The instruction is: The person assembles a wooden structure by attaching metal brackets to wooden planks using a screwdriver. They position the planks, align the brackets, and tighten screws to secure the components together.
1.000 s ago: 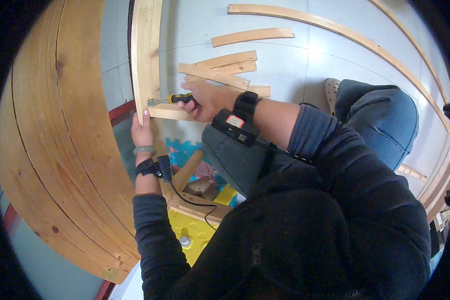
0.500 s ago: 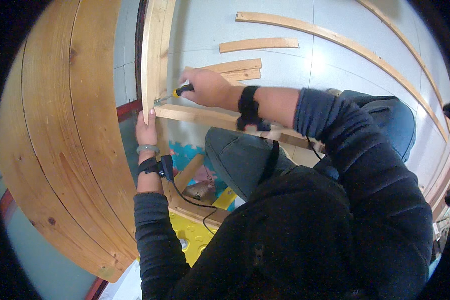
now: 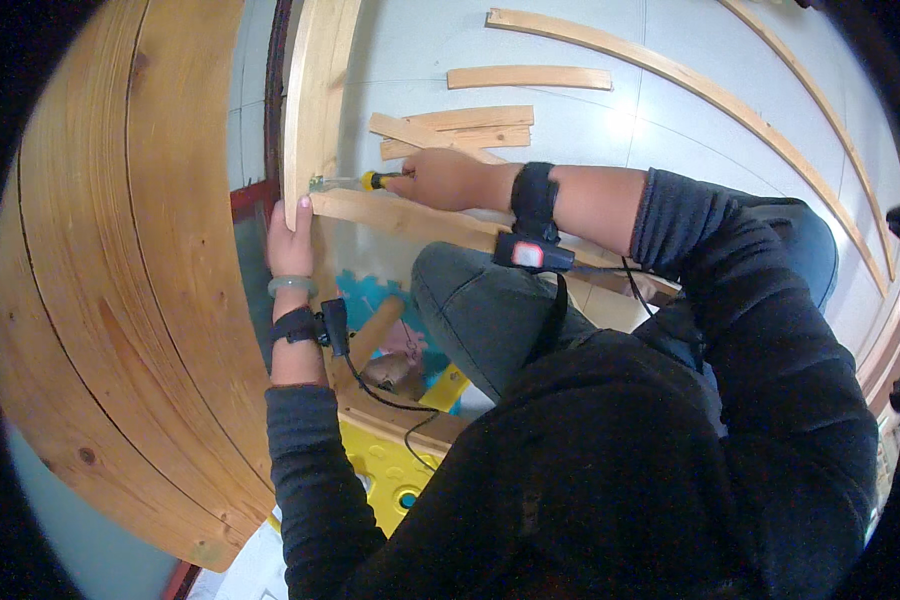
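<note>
My right hand (image 3: 452,180) is closed around a screwdriver (image 3: 374,181) with a yellow and black handle. Its shaft points left toward a small metal bracket (image 3: 317,184) at the inner corner of a wooden frame; whether the tip sits in a screw is too small to tell. Just below that corner my left hand (image 3: 290,240) grips the frame, thumb on the end of the upright wooden beam (image 3: 320,90). A crosswise wooden rail (image 3: 400,214) runs from the corner to the right, passing under my right wrist.
To the left stands a broad plank panel (image 3: 120,250). Short wooden slats (image 3: 470,127) lie beyond my right hand, with a longer slat (image 3: 670,85) farther right. Below the rail are a teal and pink mat (image 3: 370,295) and a yellow plastic piece (image 3: 380,460). Cables hang from both wrists.
My right hand has shifted right, and the screwdriver now lies more level with its shaft visible. My left hand keeps its grip at the corner. The whole view has shifted slightly.
</note>
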Motion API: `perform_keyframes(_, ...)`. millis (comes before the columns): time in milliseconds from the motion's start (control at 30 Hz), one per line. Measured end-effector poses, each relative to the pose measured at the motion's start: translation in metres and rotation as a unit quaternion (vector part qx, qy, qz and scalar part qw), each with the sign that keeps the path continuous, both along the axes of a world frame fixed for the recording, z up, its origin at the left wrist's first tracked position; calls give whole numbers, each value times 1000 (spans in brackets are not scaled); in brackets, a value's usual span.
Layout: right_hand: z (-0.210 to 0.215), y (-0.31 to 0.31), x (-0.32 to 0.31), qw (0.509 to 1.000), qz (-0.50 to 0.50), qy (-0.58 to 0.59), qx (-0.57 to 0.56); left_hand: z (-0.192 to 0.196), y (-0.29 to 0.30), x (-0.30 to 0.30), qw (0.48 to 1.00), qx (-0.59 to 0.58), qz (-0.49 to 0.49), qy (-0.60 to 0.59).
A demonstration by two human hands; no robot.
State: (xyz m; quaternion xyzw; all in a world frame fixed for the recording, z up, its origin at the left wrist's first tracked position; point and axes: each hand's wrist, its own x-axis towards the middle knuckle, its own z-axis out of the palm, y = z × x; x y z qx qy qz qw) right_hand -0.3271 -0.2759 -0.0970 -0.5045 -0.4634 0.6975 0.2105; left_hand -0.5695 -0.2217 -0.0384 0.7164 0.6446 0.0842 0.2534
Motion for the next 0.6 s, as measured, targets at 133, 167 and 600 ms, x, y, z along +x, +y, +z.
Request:
perform_keyframes(133, -6, 9, 14, 875, 60, -309, 368, 2, -1, 2, 1000, -10, 20, 11)
perform_keyframes(167, -6, 11, 17, 856, 43, -314, 408, 2, -2, 3, 1000, 0, 15, 2)
perform_keyframes(600, 2, -13, -2, 714, -206, 489, -457, -6, 2, -6, 1000, 5, 9, -9)
